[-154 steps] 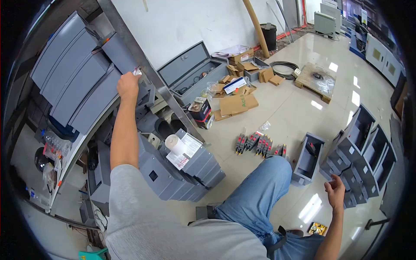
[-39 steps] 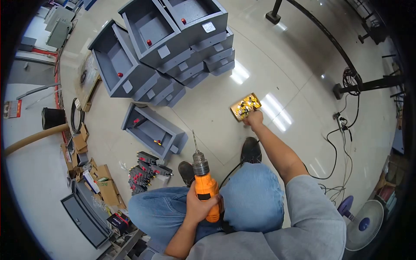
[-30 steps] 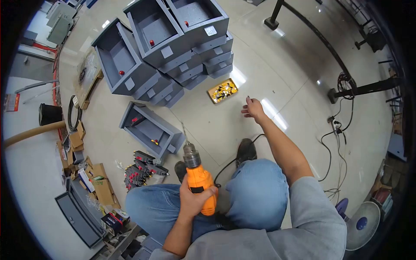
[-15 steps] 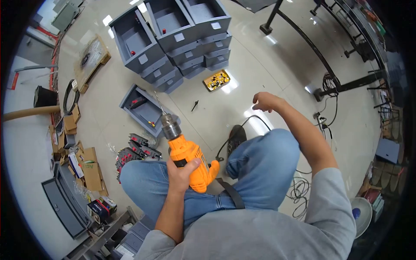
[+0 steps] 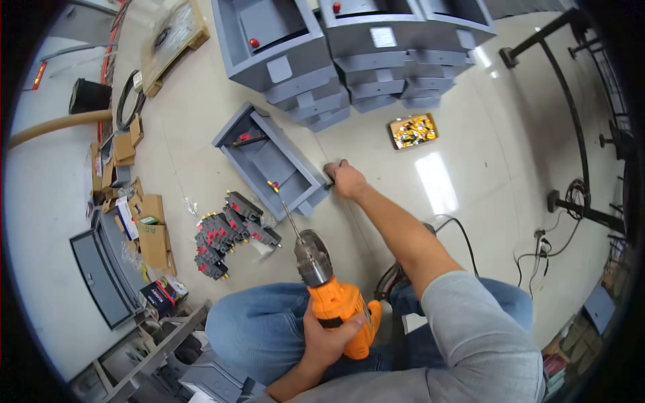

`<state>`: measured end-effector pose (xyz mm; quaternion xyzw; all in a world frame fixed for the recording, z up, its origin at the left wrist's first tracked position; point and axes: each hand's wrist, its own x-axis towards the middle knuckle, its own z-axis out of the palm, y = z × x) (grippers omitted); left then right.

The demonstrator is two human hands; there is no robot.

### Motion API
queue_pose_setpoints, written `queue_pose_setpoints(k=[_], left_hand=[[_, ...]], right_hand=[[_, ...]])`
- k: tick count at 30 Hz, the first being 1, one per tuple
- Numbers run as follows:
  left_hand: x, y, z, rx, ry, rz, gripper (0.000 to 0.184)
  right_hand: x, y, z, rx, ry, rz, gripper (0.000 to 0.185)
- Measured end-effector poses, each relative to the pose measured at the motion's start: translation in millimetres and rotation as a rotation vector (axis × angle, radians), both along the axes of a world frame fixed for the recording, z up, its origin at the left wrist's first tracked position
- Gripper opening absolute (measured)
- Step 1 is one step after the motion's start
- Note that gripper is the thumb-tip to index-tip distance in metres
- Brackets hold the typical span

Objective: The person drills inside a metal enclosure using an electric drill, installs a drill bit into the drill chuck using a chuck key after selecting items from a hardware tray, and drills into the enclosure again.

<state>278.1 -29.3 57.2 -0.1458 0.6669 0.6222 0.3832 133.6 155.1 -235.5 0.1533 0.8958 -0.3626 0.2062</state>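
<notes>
Our left hand (image 5: pixel 328 339) wraps the drill (image 5: pixel 336 305); whether our right hand (image 5: pixel 347 179) by the box (image 5: pixel 291 150) holds anything, we can't tell.

My left forearm (image 5: pixel 295 383) enters at the bottom edge and angles up and to the right. My left hand (image 5: pixel 326 342) is positioned low, in front of my torso (image 5: pixel 403 386), and is clenched in a firm grip. The left thumb (image 5: pixel 351 328) lies across the top, directed rightward; the remaining left fingers are mostly hidden underneath. My right upper arm (image 5: pixel 477 329) is covered by a grey sleeve. My right forearm (image 5: pixel 403 228) extends forward and to the left, nearly in line with it. My right hand (image 5: pixel 346 180) is at full reach, well ahead of the left, back upward, fingers bent. Right fingertip contact cannot be determined.
</notes>
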Motion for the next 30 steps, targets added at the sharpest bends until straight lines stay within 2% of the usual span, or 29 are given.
queue_pose_setpoints(k=[5, 8, 11, 14, 18, 21, 27, 30], left_hand=[[-9.4, 9.7, -2.1, 0.023, -0.029, -0.028, 0.054], [-10.3, 13.2, 1.7, 0.033, -0.027, -0.077, 0.057], [0.8, 4.3, -8.3, 0.049, -0.004, -0.111, 0.058], [8.8, 3.2, -11.3, 0.055, 0.025, -0.100, 0.062], [8.0, 7.2, 0.0, 0.062, 0.055, -0.086, 0.067], [8.3, 5.0, -1.0, 0.057, 0.058, -0.106, 0.071], [1.7, 6.0, 5.9, 0.049, 0.109, -0.091, 0.077], [6.3, 6.6, 2.1, 0.060, 0.193, -0.074, 0.078]], right_hand=[[9.2, -25.5, -21.7, 0.020, 0.003, -0.127, 0.034], [16.6, -26.0, -40.9, 0.086, 0.074, -0.031, 0.026], [22.4, -24.6, -49.8, 0.269, 0.064, 0.071, 0.019], [32.9, -20.3, -42.0, 0.301, -0.005, 0.123, 0.026], [44.0, -15.6, -43.9, 0.131, -0.088, -0.032, 0.024], [51.4, -9.7, -31.7, 0.205, -0.061, 0.155, 0.023], [74.8, 2.9, -35.8, 0.261, 0.283, 0.134, 0.021], [77.4, 31.3, -33.0, 0.125, 0.383, 0.052, 0.025]])
